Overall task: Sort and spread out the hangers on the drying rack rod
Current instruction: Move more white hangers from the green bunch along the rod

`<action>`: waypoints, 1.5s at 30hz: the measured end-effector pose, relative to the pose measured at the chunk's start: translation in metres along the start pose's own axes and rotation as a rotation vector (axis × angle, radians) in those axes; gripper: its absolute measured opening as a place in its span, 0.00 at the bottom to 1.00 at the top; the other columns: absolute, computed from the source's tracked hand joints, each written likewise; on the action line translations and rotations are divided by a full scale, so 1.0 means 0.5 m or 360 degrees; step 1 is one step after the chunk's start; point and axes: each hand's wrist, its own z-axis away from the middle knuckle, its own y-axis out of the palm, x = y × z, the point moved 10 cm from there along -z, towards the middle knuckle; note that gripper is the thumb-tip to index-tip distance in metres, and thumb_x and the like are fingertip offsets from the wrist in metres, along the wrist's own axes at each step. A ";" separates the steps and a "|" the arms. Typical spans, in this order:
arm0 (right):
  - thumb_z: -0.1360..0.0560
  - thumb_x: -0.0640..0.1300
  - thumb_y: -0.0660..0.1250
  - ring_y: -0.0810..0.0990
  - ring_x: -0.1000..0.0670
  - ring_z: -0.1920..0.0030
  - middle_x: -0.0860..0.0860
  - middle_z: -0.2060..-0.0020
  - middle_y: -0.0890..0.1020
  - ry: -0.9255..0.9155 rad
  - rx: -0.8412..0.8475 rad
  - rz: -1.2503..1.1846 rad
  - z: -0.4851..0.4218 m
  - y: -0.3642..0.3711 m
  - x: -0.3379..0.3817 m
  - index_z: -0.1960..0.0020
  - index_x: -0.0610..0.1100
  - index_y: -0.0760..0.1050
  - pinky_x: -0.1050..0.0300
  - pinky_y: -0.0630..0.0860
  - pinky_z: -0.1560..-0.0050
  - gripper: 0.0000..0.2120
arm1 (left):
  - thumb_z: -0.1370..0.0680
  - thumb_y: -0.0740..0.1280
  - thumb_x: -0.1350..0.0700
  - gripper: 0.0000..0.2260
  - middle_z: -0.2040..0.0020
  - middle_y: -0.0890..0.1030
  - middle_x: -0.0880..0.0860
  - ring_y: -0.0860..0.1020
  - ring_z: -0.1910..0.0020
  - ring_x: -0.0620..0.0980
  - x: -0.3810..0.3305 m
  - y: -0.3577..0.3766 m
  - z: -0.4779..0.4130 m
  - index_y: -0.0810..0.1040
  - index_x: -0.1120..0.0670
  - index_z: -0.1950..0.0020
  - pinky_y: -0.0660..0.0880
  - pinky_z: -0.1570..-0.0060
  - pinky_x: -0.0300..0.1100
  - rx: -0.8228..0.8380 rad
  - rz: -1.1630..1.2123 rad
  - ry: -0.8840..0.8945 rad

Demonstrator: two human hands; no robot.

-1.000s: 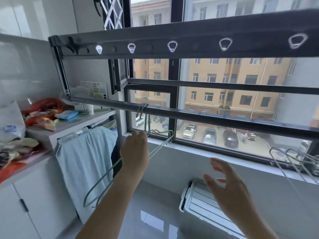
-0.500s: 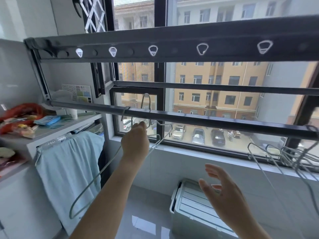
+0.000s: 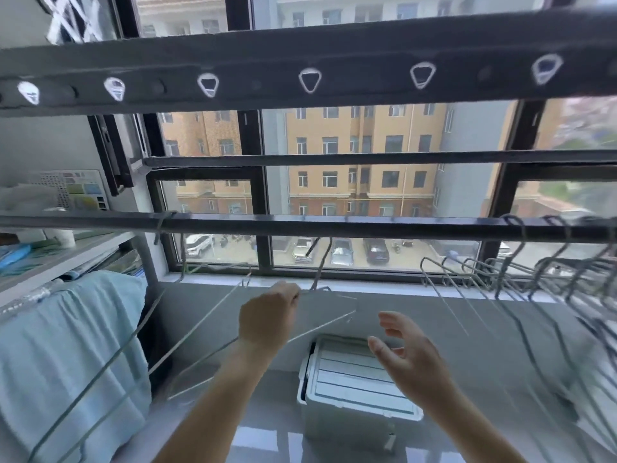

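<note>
Since half a second before, your left hand point(image 3: 268, 320) had carried its pinched thin silver wire hanger point(image 3: 320, 262) rightward below the dark metal rack rod point(image 3: 367, 225). Your right hand point(image 3: 409, 354) hovered spread, empty. Bunched wire hangers point(image 3: 521, 272) crowded the rod's right end.

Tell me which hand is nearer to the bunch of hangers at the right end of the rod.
Right. The right hand is open and empty, below and left of the bunch of hangers. The left hand is farther left, closed on a single hanger.
</note>
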 end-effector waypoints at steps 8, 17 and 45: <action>0.26 0.50 0.66 0.65 0.53 0.31 0.52 0.31 0.68 0.0112 0.0023 0.0273 -0.017 -0.004 -0.064 0.28 0.47 0.60 0.58 0.62 0.31 0.30 | 0.27 0.70 0.53 0.04 0.61 0.81 0.40 0.78 0.66 0.40 -0.070 0.019 0.005 0.80 0.44 0.55 0.75 0.67 0.34 0.0110 0.0690 0.0309; 0.24 0.42 0.65 0.78 0.50 0.75 0.47 0.71 0.81 0.0040 -0.0020 -0.0183 0.002 -0.022 -0.015 0.61 0.44 0.77 0.51 0.76 0.69 0.07 | 0.29 0.64 0.43 0.10 0.58 0.80 0.36 0.79 0.58 0.38 -0.093 0.010 -0.007 0.79 0.44 0.52 0.77 0.57 0.38 0.0100 0.1172 0.0287; 0.22 0.42 0.60 0.71 0.54 0.83 0.48 0.79 0.77 0.0275 -0.0592 -0.0342 0.009 -0.247 -0.023 0.61 0.39 0.78 0.67 0.65 0.82 0.13 | 0.24 0.65 0.49 0.26 0.29 0.66 0.49 0.64 0.31 0.45 -0.410 0.094 -0.085 0.62 0.52 0.28 0.58 0.36 0.35 0.0531 0.1162 0.0389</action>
